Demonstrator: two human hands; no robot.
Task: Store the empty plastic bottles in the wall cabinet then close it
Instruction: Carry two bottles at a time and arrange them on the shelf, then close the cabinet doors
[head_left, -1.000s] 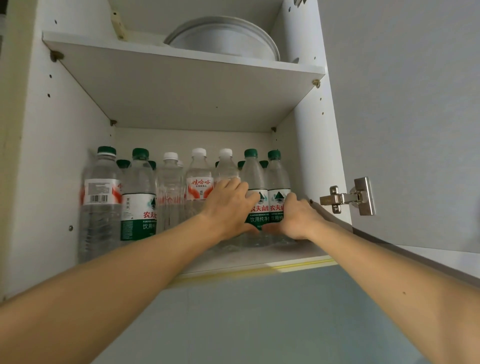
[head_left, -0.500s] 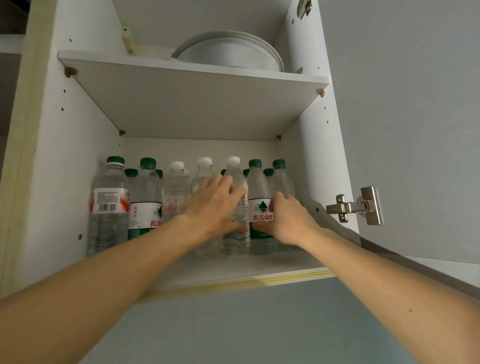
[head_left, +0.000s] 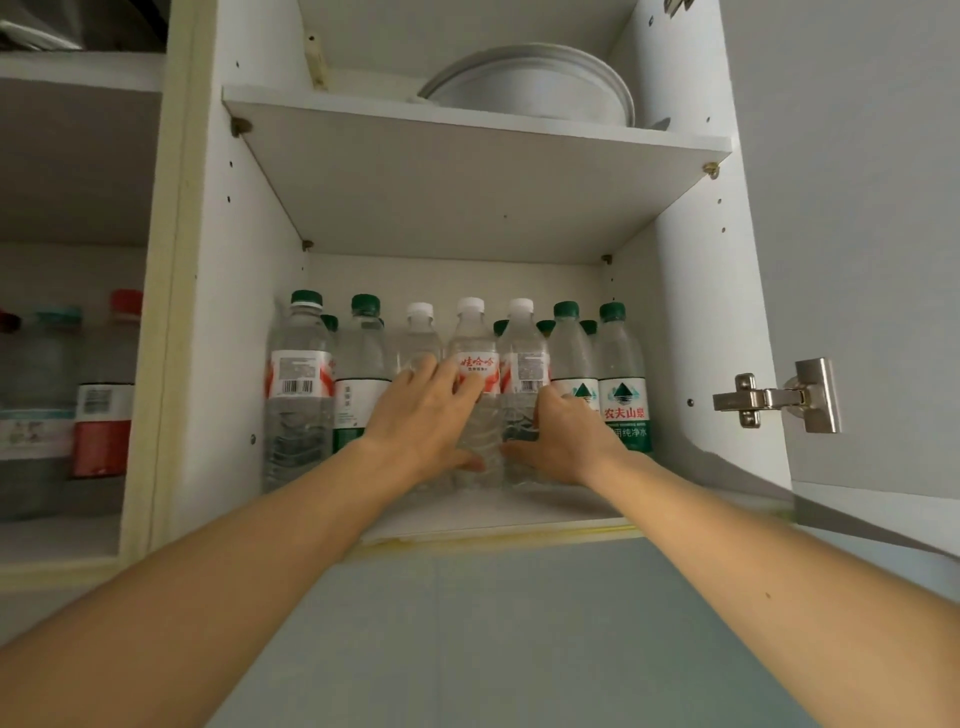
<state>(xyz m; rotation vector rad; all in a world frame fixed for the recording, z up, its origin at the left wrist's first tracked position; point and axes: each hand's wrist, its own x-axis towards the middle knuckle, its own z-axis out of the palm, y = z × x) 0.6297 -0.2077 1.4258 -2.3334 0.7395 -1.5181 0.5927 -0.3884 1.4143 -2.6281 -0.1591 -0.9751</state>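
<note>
Several empty plastic bottles stand in rows on the lower shelf (head_left: 519, 512) of the open wall cabinet, some green-capped, some white-capped. My left hand (head_left: 423, 421) lies flat against the front of the white-capped bottle with the red label (head_left: 474, 364) and the bottle to its left, thumb low. My right hand (head_left: 563, 439) presses on the neighbouring white-capped bottle (head_left: 523, 364) and touches a green-capped bottle (head_left: 571, 358). A green-labelled bottle (head_left: 623, 410) stands free at the far right. The bottles' lower parts are hidden behind both hands.
The cabinet door (head_left: 857, 208) hangs open at the right, its metal hinge (head_left: 779, 397) sticking out. White dishes (head_left: 530, 83) sit on the upper shelf (head_left: 467, 135). A neighbouring open compartment at the left holds other bottles (head_left: 104, 415).
Both hands have shifted left, from the green-capped bottles at the right to the white-capped bottles in the middle. The view has shifted, and the left compartment now shows.
</note>
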